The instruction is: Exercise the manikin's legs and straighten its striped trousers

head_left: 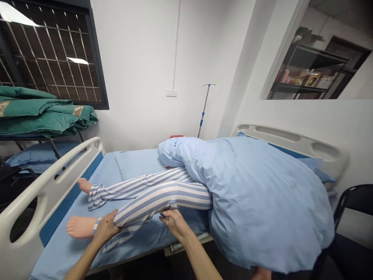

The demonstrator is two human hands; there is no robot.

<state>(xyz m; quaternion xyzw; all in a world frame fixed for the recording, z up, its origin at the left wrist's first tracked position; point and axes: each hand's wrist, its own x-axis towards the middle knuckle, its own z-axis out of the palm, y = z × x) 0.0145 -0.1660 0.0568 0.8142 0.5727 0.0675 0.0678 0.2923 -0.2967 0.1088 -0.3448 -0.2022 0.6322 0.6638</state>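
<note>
A figure with smooth, doll-like feet lies on the bed in blue-and-white striped trousers [186, 194]; the quilt hides its upper body. My left hand [107, 227] is closed round the near trouser leg above the ankle, beside the bare near foot [80, 226]. Below the bent near knee, my right hand [175, 223] is closed at the underside of the same trouser leg, its fingertips partly hidden by the cloth. Farther back, the other leg lies stretched out, ending in the far foot [84, 185].
A puffed light-blue quilt [262, 194] covers the bed's right half and hangs over the near edge. The bed has a footboard [67, 159] at left and a headboard [323, 149] at right. An IV pole [204, 105] stands behind; a black chair [354, 221] is at right.
</note>
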